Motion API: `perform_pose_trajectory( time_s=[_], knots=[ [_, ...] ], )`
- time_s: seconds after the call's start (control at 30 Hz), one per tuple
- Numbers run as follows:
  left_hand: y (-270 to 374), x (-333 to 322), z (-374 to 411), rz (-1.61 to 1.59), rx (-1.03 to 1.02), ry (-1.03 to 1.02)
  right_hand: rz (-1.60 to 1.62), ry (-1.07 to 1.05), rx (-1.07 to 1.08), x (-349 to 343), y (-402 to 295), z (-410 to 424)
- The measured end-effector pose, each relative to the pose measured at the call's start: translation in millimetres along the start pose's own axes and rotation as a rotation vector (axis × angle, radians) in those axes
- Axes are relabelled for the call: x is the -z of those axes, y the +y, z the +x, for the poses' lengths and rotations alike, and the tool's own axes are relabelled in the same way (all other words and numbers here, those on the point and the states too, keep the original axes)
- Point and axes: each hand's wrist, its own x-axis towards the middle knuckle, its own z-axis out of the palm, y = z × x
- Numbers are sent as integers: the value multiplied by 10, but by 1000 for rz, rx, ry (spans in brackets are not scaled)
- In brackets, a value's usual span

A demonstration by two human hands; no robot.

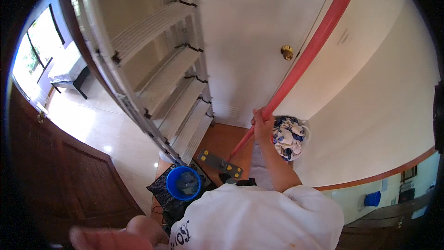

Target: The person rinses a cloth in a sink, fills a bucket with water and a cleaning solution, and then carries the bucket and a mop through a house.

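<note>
My right hand is closed around a long red pole. This pole runs from the top right down to a flat grey head with yellow round marks, low over the brown floor. At the lower left is my left hand, blurred and partly cut off by the picture's edge; nothing shows in it. A blue bucket stands on a dark patterned mat, with a greyish, unclear content inside. Beyond the bucket stands an aluminium stepladder. Beside my right forearm, a white basket holds patterned cloth.
A white door with a brass knob lies straight ahead. A dark wooden door stands at the left, near a bed in a bright room. At the right is a pale wall; another blue bucket lies past it.
</note>
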Motion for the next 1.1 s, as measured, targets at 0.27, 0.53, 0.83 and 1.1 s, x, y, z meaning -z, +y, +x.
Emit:
perform_pose_trajectory(
  time_s=[0.27,0.53,0.83,1.1],
  knots=[
    [-342,-867,-19,-162,-33,61,-56,-337,-244,27,1121,552],
    [-560,-984,-346,475,14,22,-327,-1027,-187,-655,2012,878],
    [-17,602,-3023,1026,1501,717,-464,-1425,-157,-1633,2461,931],
    [2288,139,-5219,1198,1920,1375,-307,-1173,-75,-1836,2322,888]
  ],
)
